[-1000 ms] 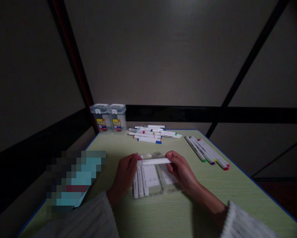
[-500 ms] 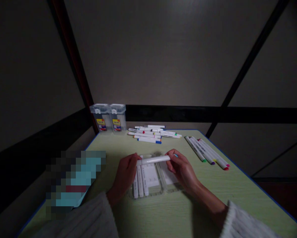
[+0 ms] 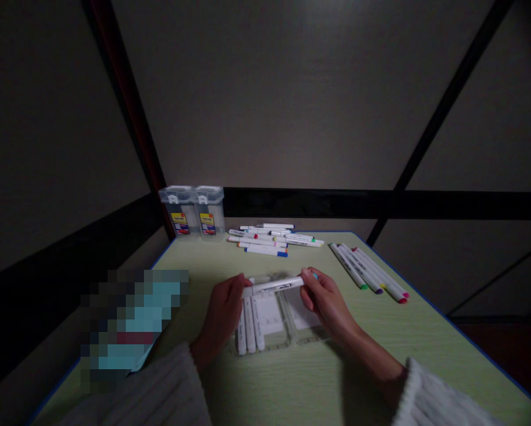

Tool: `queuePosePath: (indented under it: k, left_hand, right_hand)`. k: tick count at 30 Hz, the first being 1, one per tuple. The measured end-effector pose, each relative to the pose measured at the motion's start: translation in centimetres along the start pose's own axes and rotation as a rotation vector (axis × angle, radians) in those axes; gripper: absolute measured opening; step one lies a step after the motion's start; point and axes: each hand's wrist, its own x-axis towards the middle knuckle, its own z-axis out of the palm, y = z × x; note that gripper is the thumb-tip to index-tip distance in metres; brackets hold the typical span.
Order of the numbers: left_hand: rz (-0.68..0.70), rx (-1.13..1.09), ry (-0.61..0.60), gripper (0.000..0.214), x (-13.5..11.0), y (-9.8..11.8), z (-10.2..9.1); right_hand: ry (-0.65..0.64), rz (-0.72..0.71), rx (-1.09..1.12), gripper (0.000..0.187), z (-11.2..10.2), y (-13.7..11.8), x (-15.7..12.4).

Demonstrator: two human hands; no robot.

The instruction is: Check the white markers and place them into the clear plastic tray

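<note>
A white marker [image 3: 274,286] is held level between both hands, just above an open clear plastic case [image 3: 287,322] on the pale green table [image 3: 292,378]. My left hand [image 3: 221,313] pinches the marker's left end. My right hand [image 3: 325,302] pinches its right end, where a light blue tip shows. Three white markers [image 3: 249,325] lie side by side in the case's left half. Both wrists wear white knitted sleeves.
Two clear lidded boxes [image 3: 192,211] with yellow labels stand at the table's far left. A loose pile of markers [image 3: 272,239] lies behind the case. Several markers [image 3: 369,273] lie in a row at the right. A pixelated patch covers the left edge.
The marker has turned slightly in my fingers; its right end has risen a little and dark print now shows on its barrel. Both hands stay in place.
</note>
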Motion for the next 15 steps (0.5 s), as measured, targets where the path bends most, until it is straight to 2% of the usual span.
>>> queuePosePath:
  k: [6, 15]
  left_hand:
    - [0.053, 0.024, -0.038, 0.034, -0.3, 0.1, 0.0]
    - [0.094, -0.007, -0.232, 0.021, -1.0, 0.9, -0.2]
  right_hand:
    - [0.046, -0.021, -0.074, 0.046, -0.2, 0.4, 0.2]
    - [0.14, 0.058, -0.131, 0.054, -0.1, 0.4, 0.1]
